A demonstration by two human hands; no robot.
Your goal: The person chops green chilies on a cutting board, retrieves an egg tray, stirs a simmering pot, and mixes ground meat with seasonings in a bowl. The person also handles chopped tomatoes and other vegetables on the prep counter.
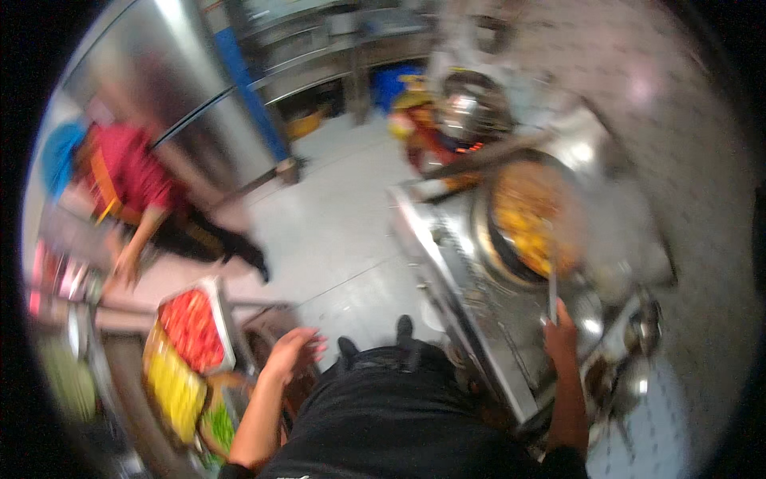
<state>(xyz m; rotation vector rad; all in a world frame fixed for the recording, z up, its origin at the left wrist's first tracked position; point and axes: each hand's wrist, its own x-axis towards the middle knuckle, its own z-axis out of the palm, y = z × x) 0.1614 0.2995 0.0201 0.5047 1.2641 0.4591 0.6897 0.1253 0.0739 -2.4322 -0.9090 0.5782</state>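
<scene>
My right hand (561,338) grips the metal handle (553,296) of a cooking utensil. Its far end reaches into a wok (519,263) on the stove, where it is lost in the food and blur. Yellow and orange-brown food (525,221) fills much of the wok, with steam around its right side. My left hand (294,353) hangs in the air, fingers apart, holding nothing. Left of it lie a white tray (227,335) of red cut pieces (192,329), probably tomato, a container of yellow pieces (175,383) and some chopped greens (220,424).
The steel stove edge (461,311) runs along my right. Beyond the wok stands a shiny metal pot (470,108). Metal bowls or ladles (634,377) sit right of my right arm. A person in a red top (128,173) leans over the counter at left.
</scene>
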